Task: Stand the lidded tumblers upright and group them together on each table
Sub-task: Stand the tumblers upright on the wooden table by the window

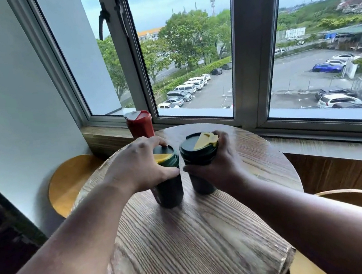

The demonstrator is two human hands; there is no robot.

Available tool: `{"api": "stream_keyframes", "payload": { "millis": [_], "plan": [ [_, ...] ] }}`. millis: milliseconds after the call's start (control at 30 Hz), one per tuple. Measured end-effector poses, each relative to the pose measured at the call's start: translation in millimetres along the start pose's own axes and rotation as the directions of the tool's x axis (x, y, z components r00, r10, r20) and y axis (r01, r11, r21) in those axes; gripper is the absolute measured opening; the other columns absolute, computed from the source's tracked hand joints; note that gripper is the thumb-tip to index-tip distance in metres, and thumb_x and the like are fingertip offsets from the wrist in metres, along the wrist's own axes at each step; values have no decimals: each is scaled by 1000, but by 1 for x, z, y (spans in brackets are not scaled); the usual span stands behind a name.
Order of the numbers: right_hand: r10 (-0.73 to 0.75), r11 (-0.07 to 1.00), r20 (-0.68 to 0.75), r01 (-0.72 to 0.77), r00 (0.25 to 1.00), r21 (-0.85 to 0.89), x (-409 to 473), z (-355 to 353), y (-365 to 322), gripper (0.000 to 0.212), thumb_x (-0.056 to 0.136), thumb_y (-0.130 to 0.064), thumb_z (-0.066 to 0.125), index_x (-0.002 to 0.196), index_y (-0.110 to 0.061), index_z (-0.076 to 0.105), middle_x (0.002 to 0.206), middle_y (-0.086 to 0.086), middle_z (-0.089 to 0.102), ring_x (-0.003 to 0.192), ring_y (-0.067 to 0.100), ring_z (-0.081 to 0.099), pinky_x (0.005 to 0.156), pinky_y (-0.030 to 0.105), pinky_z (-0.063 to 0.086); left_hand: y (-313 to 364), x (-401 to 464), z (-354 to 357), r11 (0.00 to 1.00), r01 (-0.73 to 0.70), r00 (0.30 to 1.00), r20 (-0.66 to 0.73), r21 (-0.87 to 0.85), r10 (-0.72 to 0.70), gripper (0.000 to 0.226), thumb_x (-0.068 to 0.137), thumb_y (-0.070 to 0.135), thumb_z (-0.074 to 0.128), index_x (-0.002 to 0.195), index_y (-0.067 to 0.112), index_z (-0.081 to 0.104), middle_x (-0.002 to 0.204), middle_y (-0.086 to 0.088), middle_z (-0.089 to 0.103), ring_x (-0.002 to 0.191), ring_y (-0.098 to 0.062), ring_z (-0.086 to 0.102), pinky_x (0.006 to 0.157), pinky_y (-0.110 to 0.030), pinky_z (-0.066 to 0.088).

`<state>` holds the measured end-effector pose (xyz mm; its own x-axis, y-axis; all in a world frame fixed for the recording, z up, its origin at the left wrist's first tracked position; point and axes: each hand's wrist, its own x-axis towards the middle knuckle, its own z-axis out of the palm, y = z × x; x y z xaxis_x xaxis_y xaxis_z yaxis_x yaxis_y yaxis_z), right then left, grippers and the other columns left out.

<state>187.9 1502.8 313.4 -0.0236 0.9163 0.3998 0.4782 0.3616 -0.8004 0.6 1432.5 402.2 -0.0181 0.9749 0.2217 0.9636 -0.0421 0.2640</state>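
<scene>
On the round wooden surface (189,239), two dark green tumblers stand upright just apart: the left hand (142,165) wraps the left tumbler (170,184), the right hand (220,166) the right tumbler (197,157). Behind the left tumbler, by the window (189,66), stands a red tumbler (139,125).

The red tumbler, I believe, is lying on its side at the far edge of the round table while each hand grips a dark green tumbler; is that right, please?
Not quite: the head view shows the red tumbler standing upright, not on its side, at the far edge of the round table. The rest holds: the left hand and right hand each grip a dark green tumbler.
</scene>
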Motion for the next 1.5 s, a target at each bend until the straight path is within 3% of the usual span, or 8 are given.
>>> {"api": "stream_keyframes", "payload": {
  "millis": [167,367,600,800,967,1233,1433,1500],
  "plan": [
    [14,998,1,-14,1000,57,-1,8,1,113,33,-71,81,127,-30,32,120,-10,48,113,13,51,100,40,48,-4,1,6,1000,-29,1000,11,-13,29,67,68,61,77,128,41,54,125,4,57,105,-16,54,89,-35,51],
    [-6,998,74,2,997,59,-3,-5,-1,126,35,-72,76,140,-19,33,132,-3,48,123,15,47,107,39,43,-7,3,8,998,-58,998,19,-40,59,69,67,60,77,129,42,53,127,6,56,107,-14,54,90,-35,51],
    [-69,995,104,60,992,82,-2,-11,-3,103,42,-68,77,129,-27,41,122,-5,52,115,15,53,101,41,47,-11,7,5,993,-88,995,39,-79,91,67,68,54,80,129,42,53,129,9,55,111,-13,53,94,-33,48],
    [-91,990,151,74,984,116,1,-16,-1,84,49,-49,88,115,-41,38,105,-24,50,97,-6,53,81,13,41,-15,7,5,986,-133,988,72,-104,140,69,70,49,82,132,42,52,136,12,51,117,-9,50,98,-29,45],
    [-89,990,158,69,984,127,1,-17,-3,82,49,-49,88,115,-42,39,104,-28,50,96,-17,49,76,8,37,-17,7,4,980,-154,981,96,-127,167,71,71,44,82,134,42,50,140,14,49,123,-7,48,102,-28,42],
    [-57,989,191,29,980,145,1,-16,-2,91,42,-60,81,120,-41,39,115,-12,56,109,11,57,97,39,51,-22,8,4,972,-173,973,124,-161,194,72,71,40,83,134,44,49,137,19,49,123,-6,48,105,-28,42],
    [-56,987,219,21,974,159,1,-18,-1,93,43,-59,85,122,-40,40,120,-7,58,113,15,58,100,42,50,-25,11,5,971,-179,969,143,-158,202,75,71,46,81,137,44,47,140,19,47,126,-7,48,109,-32,42],
    [-49,983,245,3,968,185,2,-21,-1,87,53,-50,90,123,-36,42,116,-10,60,109,11,60,98,36,51,-25,11,4,970,-181,965,161,-162,207,77,72,54,79,140,45,45,145,18,45,129,-7,45,111,-35,41]
  ]
}}
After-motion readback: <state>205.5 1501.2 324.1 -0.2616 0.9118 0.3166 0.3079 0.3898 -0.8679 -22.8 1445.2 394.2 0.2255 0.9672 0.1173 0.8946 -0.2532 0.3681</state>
